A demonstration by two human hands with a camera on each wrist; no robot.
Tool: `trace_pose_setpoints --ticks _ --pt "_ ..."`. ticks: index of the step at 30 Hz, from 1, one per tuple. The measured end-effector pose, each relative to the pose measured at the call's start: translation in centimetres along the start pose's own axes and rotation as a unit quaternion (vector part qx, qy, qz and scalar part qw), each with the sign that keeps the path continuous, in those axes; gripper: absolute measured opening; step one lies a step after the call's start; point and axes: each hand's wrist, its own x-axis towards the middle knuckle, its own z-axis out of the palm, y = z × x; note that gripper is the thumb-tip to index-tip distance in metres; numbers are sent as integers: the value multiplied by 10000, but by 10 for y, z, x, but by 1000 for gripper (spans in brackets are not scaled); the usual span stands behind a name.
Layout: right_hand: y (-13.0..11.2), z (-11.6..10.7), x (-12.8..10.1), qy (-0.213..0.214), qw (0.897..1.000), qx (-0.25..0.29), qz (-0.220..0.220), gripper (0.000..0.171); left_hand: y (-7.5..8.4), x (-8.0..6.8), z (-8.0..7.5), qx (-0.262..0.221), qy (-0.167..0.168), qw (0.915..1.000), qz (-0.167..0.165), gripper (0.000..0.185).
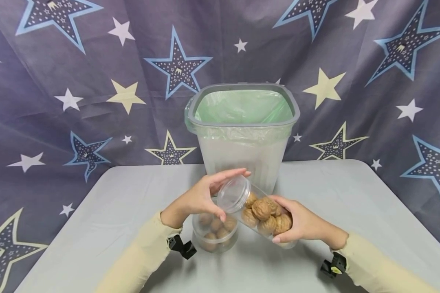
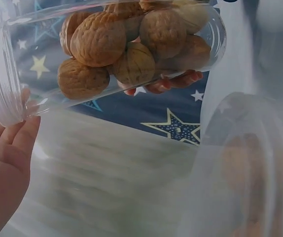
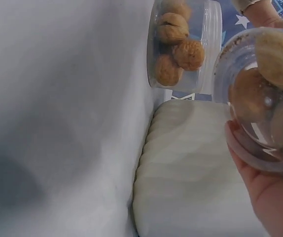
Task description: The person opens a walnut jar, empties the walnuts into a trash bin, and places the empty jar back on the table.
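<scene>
A clear plastic jar of walnuts (image 1: 261, 209) is held tilted above the table, its lid (image 1: 234, 193) toward the upper left. My right hand (image 1: 302, 221) grips the jar round its base end; in the right wrist view the walnuts (image 3: 250, 96) show through the bottom. My left hand (image 1: 199, 199) holds the jar's lid, thumb on one side and fingers on the other, as the left wrist view also shows at the lid's ridged edge (image 2: 3, 74). A second clear round container (image 1: 214, 242) with several walnuts stands on the table below my left hand.
A pale bin (image 1: 242, 152) with a grey rim and a green liner bag stands right behind the hands. The table (image 1: 132, 195) has a light grey cover. A dark star-patterned curtain (image 1: 220, 49) hangs behind it.
</scene>
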Motion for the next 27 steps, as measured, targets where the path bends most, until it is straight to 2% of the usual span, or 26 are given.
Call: trace_pose_setpoints --ticks 11,25,27 --pt "-3 1 -1 -114 9996 176 164 79 -8 -6 6 -183 325 9993 30 111" --pt "-6 5 -1 -178 9985 404 328 76 -9 -12 10 -310 635 9974 -136 105" --pt "-8 5 -2 -123 9986 324 396 76 -8 -12 11 -325 746 9964 -253 105"
